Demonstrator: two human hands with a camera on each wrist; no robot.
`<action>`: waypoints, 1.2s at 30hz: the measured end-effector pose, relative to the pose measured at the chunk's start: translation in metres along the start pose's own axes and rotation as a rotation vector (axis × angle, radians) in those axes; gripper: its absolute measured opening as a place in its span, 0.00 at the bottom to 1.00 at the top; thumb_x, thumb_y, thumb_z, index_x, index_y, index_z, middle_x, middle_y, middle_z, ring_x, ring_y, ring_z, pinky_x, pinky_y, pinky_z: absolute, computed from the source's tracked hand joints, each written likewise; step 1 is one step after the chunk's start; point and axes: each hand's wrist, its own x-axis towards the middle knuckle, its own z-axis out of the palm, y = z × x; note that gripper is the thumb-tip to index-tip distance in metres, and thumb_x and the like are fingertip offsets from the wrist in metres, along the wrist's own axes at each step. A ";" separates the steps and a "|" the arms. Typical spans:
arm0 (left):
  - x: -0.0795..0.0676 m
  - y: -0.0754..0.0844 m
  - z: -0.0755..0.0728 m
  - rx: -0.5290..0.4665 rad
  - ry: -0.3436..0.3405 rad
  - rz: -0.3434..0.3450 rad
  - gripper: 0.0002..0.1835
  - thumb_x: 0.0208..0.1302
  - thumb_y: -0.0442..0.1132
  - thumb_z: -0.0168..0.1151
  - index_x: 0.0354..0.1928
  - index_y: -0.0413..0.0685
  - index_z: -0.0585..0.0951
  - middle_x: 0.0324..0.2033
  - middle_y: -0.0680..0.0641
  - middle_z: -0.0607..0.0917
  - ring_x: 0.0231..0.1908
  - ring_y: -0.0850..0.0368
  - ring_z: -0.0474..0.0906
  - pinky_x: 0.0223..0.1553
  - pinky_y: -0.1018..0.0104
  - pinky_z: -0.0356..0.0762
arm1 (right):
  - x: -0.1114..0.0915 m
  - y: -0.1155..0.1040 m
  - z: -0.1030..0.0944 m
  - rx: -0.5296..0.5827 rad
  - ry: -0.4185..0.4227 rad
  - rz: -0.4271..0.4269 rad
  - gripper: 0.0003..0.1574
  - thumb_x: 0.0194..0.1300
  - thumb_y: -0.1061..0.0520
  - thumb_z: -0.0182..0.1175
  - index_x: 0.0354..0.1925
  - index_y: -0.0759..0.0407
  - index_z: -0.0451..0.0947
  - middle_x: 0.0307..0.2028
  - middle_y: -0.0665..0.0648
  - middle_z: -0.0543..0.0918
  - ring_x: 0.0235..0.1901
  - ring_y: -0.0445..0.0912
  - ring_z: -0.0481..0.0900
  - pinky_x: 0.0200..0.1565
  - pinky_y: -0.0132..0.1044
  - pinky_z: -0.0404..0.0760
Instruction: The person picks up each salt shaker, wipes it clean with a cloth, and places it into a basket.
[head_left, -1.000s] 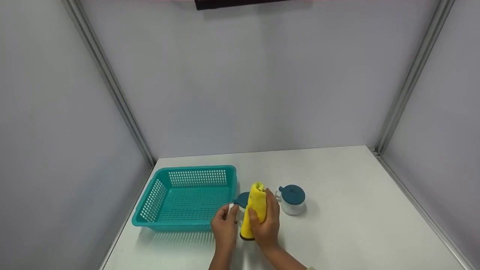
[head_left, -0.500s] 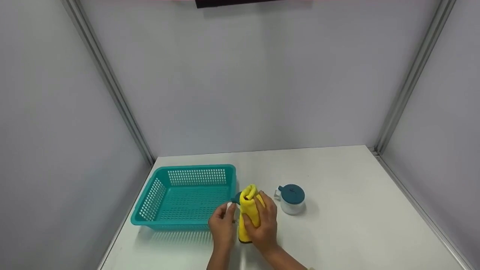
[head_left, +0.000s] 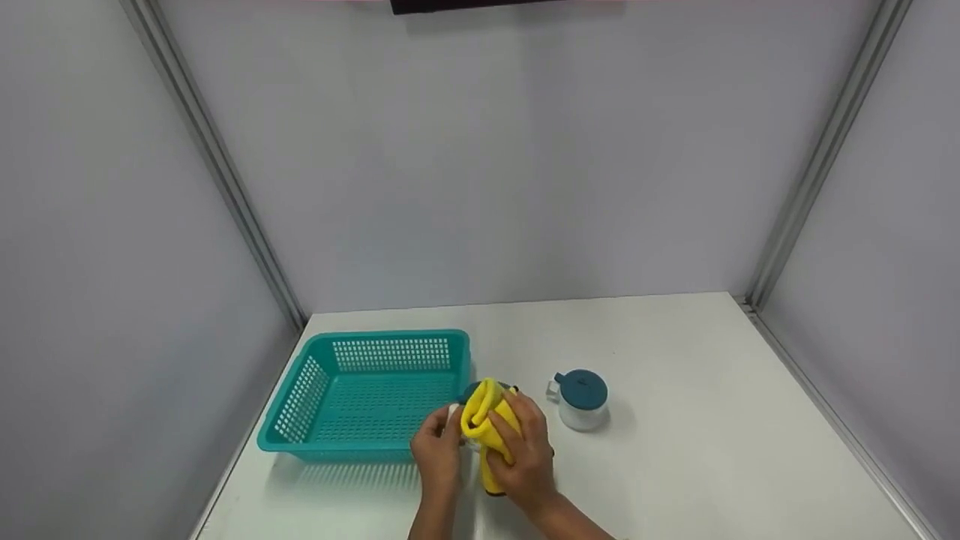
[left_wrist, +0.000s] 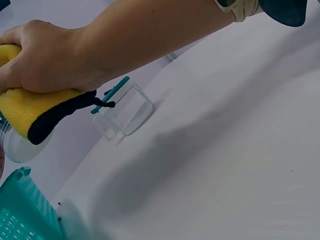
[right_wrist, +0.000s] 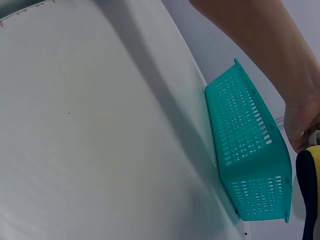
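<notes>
Between the hands is a clear jar [left_wrist: 25,149] with a dark teal lid [head_left: 469,391], mostly hidden behind a yellow cloth in the head view. My left hand [head_left: 437,454] pinches the jar's pale handle [head_left: 453,410] between thumb and fingers. With curled fingers my right hand [head_left: 525,457] grips the folded yellow cloth [head_left: 480,421], which has a black edge, and holds it against the jar's side. A second clear jar [head_left: 583,416], also teal-lidded, stands upright to the right of the right hand, its handle pointing left.
A teal plastic basket [head_left: 364,454] with perforated walls stands on the white table [head_left: 697,420] just left of the hands. Grey panels enclose the table at the back [head_left: 517,165] and on both sides.
The cloth's top has tilted and shifted left over the jar's lid, with the right hand turning and moving slightly left along with it. The left hand keeps its pinch on the handle.
</notes>
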 end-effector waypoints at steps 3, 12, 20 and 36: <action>0.001 0.000 -0.002 0.010 0.012 0.011 0.20 0.64 0.51 0.66 0.48 0.43 0.85 0.42 0.45 0.86 0.40 0.55 0.80 0.39 0.66 0.83 | 0.001 -0.002 -0.003 -0.003 -0.025 -0.050 0.30 0.53 0.62 0.64 0.57 0.48 0.81 0.62 0.62 0.74 0.61 0.56 0.71 0.69 0.32 0.62; 0.002 0.002 -0.006 -0.081 0.003 0.028 0.24 0.61 0.57 0.67 0.46 0.43 0.85 0.38 0.44 0.85 0.37 0.52 0.79 0.34 0.65 0.84 | 0.012 0.000 -0.011 -0.017 -0.046 -0.238 0.15 0.73 0.56 0.53 0.51 0.48 0.85 0.60 0.59 0.79 0.58 0.59 0.78 0.61 0.38 0.74; 0.006 0.007 -0.010 -0.073 0.018 -0.002 0.30 0.58 0.62 0.67 0.49 0.44 0.85 0.41 0.44 0.84 0.39 0.51 0.79 0.36 0.63 0.85 | 0.024 0.010 -0.017 -0.025 -0.092 -0.478 0.10 0.71 0.57 0.59 0.45 0.49 0.86 0.56 0.55 0.83 0.54 0.59 0.81 0.54 0.47 0.81; 0.020 0.009 -0.024 -0.078 -0.178 -0.031 0.25 0.59 0.59 0.68 0.45 0.43 0.85 0.35 0.48 0.83 0.35 0.54 0.76 0.35 0.68 0.80 | 0.060 0.018 -0.039 -0.034 -0.276 -0.890 0.18 0.66 0.51 0.66 0.54 0.46 0.83 0.61 0.54 0.79 0.61 0.57 0.77 0.54 0.53 0.81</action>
